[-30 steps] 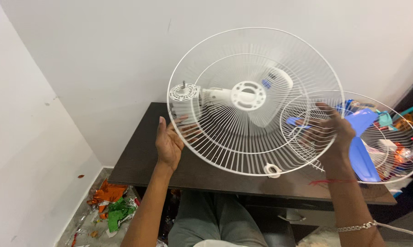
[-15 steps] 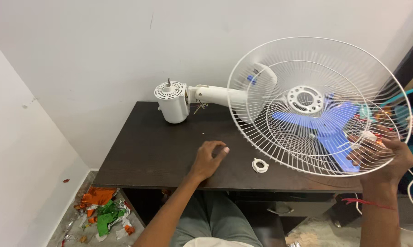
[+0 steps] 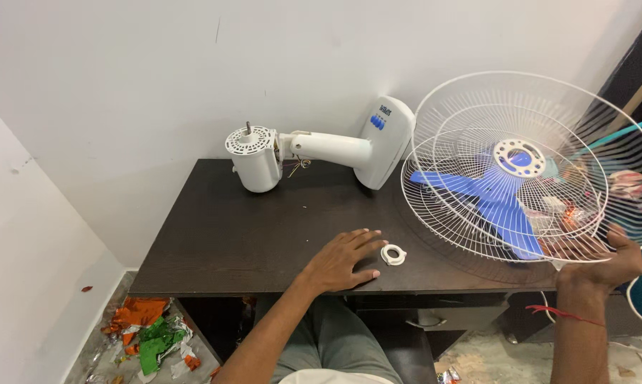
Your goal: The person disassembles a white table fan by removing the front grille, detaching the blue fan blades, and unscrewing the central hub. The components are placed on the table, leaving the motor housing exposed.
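Your right hand (image 3: 605,267) holds the white wire guard (image 3: 527,163) by its near rim, fingers curled under the edge and thumb on top, a grip clamped on the wire. Holding it at the rim keeps the wide dish tilted up off the right end of the tabletop (image 3: 228,235), above a second guard and the blue blade (image 3: 498,203) seen through the wires.

Your left hand (image 3: 346,262) rests flat on the tabletop, fingers spread and gripping nothing, fingertips just beside the small white ring (image 3: 392,254). That puts the ring within easy reach.

The motor (image 3: 253,158) lies on its side at the back by the wall, shaft up, joined by its arm to the base (image 3: 386,142). Foil scraps (image 3: 147,331) lie on the floor, lower left.
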